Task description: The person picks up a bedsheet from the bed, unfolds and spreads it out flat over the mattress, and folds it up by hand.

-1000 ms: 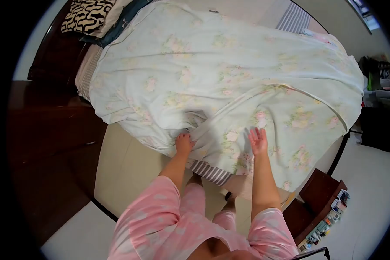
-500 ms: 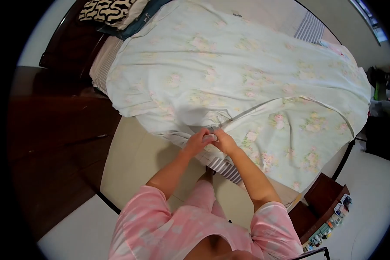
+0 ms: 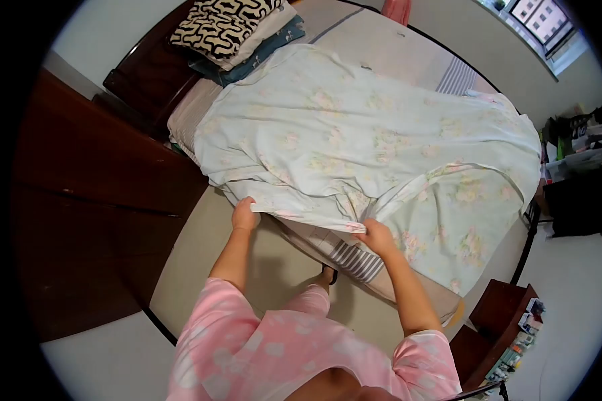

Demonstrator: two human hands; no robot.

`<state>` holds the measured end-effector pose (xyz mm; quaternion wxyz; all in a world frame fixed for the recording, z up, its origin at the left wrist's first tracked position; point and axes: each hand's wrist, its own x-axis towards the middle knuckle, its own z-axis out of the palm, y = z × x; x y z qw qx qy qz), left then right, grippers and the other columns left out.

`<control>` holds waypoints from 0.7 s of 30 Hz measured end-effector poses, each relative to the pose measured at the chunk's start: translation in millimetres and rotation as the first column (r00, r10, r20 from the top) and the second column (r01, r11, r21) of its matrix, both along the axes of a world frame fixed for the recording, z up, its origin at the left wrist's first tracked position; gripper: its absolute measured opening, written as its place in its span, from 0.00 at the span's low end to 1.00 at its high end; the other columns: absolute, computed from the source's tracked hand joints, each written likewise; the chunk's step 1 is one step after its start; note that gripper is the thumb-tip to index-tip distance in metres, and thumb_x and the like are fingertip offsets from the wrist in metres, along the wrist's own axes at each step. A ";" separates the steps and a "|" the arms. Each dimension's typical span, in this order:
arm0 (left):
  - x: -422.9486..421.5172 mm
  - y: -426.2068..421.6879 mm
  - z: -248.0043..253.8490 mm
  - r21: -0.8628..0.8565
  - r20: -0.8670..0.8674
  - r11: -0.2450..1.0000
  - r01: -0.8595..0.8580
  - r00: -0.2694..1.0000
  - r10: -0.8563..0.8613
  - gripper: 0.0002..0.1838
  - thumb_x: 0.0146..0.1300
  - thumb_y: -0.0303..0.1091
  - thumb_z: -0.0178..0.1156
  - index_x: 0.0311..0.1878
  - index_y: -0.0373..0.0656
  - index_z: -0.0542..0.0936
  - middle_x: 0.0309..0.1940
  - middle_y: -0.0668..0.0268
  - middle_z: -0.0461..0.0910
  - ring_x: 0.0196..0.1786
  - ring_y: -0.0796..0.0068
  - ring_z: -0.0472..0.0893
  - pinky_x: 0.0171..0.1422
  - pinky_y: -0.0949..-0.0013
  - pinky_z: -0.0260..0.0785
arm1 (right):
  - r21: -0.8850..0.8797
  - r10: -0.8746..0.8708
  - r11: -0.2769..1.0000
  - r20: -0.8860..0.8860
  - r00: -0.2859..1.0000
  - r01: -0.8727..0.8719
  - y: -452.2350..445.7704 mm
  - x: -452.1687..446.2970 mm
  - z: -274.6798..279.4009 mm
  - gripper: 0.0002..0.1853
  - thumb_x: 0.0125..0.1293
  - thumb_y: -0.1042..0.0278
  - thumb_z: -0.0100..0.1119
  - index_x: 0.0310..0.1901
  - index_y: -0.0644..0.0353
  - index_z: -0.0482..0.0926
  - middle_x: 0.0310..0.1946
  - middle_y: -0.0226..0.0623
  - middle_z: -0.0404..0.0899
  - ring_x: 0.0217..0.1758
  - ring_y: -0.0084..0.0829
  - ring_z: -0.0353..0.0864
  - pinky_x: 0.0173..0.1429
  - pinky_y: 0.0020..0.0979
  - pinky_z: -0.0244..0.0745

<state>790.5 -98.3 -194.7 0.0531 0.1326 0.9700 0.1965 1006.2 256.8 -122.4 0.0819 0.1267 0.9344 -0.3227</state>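
Observation:
A pale blue floral duvet cover [image 3: 301,127] lies spread and wrinkled over the bed, one part folded back to show a brighter flower print. My left hand [image 3: 245,214] is closed on its near edge, towards the headboard side. Further right, my right hand [image 3: 377,237] grips the same edge. Between the two hands the edge runs fairly straight, raised at the bedside. Below it show the beige mattress side and a grey-and-white striped patch of bed sheet [image 3: 356,260].
Folded bedding with a black-and-cream patterned pillow [image 3: 224,27] sits by the dark headboard [image 3: 144,73]. A dark wooden cabinet [image 3: 100,200] stands at left. Right are a small wooden stand [image 3: 498,321] with bottles and a cluttered shelf [image 3: 582,154]. A window [image 3: 542,27] is at upper right.
My hands were close together at the cover's edge; now they are wide apart, the left moved left and the right moved right. The edge between them is stretched out. The view has shifted.

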 end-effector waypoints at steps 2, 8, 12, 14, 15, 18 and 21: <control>7.0 -26.4 25.1 -0.019 -0.088 1.000 0.008 0.996 -0.009 0.12 0.45 0.21 0.54 0.35 0.48 0.75 0.37 0.64 0.73 0.46 0.60 0.71 0.50 0.62 0.66 | 0.002 -0.089 0.996 -0.008 0.996 0.089 -0.1 25.9 4.7 0.14 0.52 0.59 0.60 0.33 0.60 0.75 0.30 0.45 0.75 0.36 0.47 0.75 0.38 0.42 0.69; 28.6 -67.2 72.6 -0.085 -0.365 0.996 -0.022 0.931 -0.011 0.12 0.46 0.22 0.54 0.35 0.49 0.75 0.38 0.68 0.72 0.45 0.61 0.70 0.48 0.62 0.67 | 0.126 -0.207 0.967 -0.117 0.971 0.222 -28.3 79.9 31.7 0.11 0.57 0.59 0.56 0.33 0.60 0.73 0.33 0.45 0.74 0.37 0.49 0.74 0.39 0.44 0.69; 36.3 -82.0 107.8 -0.064 -0.401 0.993 -0.096 0.914 0.063 0.12 0.46 0.22 0.53 0.35 0.50 0.75 0.38 0.68 0.72 0.47 0.62 0.70 0.47 0.61 0.68 | 0.145 -0.328 0.917 -0.250 0.911 0.371 -51.4 93.7 51.1 0.11 0.58 0.59 0.54 0.32 0.60 0.72 0.34 0.47 0.74 0.38 0.51 0.74 0.39 0.46 0.68; 27.2 -96.3 117.1 0.020 -0.375 0.995 -0.098 0.922 0.098 0.12 0.47 0.23 0.54 0.35 0.50 0.75 0.38 0.67 0.73 0.47 0.63 0.70 0.47 0.63 0.67 | 0.160 -0.350 0.910 -0.201 0.915 0.383 -60.7 96.2 60.2 0.12 0.59 0.59 0.54 0.32 0.60 0.72 0.34 0.49 0.74 0.39 0.52 0.73 0.40 0.46 0.68; 22.5 -104.6 119.9 0.063 -0.360 0.993 -0.097 0.926 0.113 0.11 0.48 0.24 0.54 0.36 0.50 0.76 0.38 0.66 0.74 0.47 0.64 0.71 0.47 0.64 0.67 | 0.169 -0.361 0.905 -0.177 0.916 0.390 -65.7 97.3 65.2 0.12 0.59 0.59 0.54 0.32 0.60 0.72 0.34 0.49 0.74 0.39 0.52 0.73 0.40 0.46 0.68; 9.1 -126.8 120.1 0.078 -0.463 0.995 -0.060 0.882 0.090 0.09 0.51 0.25 0.53 0.36 0.47 0.75 0.35 0.61 0.76 0.44 0.62 0.73 0.45 0.65 0.67 | 0.112 -0.328 0.932 -0.145 0.934 0.344 -85.5 98.9 75.1 0.13 0.55 0.59 0.57 0.33 0.60 0.73 0.35 0.49 0.75 0.40 0.51 0.74 0.41 0.46 0.68; -7.2 -143.3 114.4 0.448 0.173 0.888 -0.106 0.985 0.030 0.08 0.53 0.26 0.51 0.37 0.44 0.75 0.33 0.57 0.78 0.39 0.58 0.76 0.43 0.64 0.67 | 0.132 -0.132 0.982 -0.021 0.991 0.134 -90.8 103.8 53.0 0.14 0.50 0.60 0.61 0.34 0.60 0.73 0.35 0.48 0.76 0.42 0.50 0.74 0.43 0.45 0.69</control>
